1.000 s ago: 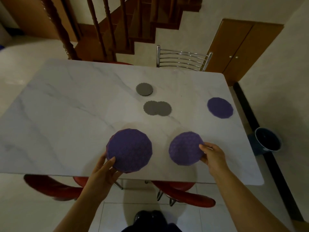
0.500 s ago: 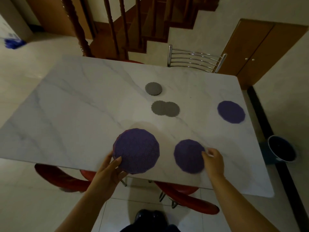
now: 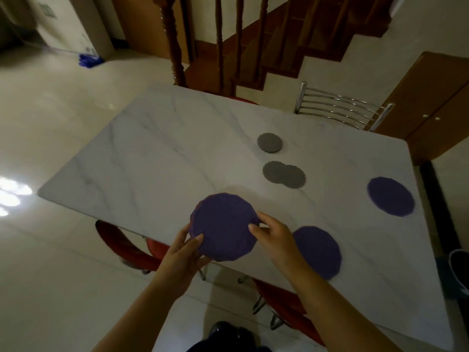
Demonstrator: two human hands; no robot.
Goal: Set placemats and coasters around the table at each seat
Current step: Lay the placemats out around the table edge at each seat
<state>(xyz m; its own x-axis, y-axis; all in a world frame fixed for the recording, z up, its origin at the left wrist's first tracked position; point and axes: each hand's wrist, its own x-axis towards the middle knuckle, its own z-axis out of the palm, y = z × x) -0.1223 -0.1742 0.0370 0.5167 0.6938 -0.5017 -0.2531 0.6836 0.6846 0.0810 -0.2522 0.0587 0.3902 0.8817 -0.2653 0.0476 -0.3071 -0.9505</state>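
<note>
A stack of round purple placemats [image 3: 224,226] is held just above the near edge of the white marble table [image 3: 157,153]. My left hand [image 3: 185,252] grips the stack from below left, and my right hand [image 3: 272,236] pinches its right rim. One purple placemat [image 3: 321,251] lies flat at the near edge, right of my right hand. Another purple placemat [image 3: 390,196] lies toward the right side. A single grey coaster [image 3: 269,142] and two overlapping grey coasters [image 3: 284,174] rest in the table's middle.
Red chairs [image 3: 132,247] are tucked under the near edge, and a chrome-backed chair [image 3: 340,110] stands at the far side. A wooden staircase [image 3: 228,47] rises behind the table, a brown cabinet [image 3: 431,107] sits at the right, and a dark bucket [image 3: 459,265] is on the floor.
My right hand has left the placemat lying at the near edge and moved left onto the held stack's rim. My view has swung left.
</note>
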